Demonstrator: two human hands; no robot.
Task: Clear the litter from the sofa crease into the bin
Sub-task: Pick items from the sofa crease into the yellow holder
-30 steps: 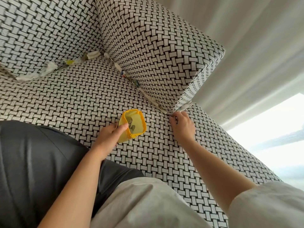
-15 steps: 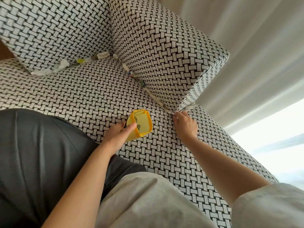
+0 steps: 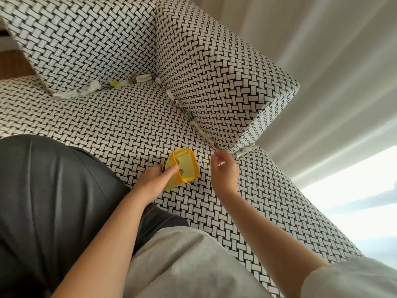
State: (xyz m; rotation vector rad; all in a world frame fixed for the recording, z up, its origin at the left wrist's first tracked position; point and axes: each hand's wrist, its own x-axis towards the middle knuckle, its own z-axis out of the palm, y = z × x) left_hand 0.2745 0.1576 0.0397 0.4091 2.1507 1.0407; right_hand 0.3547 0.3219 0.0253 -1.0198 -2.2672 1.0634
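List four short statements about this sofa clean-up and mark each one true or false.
1. The left hand holds the yellow bin. True.
2. The right hand grips the bin too. False: it is beside the bin, not touching it, near the front end of the armrest.
3. White tissue scraps lie in the crease under the back cushion. True.
4. The crease along the armrest is cleared. False: coloured bits sit in it.
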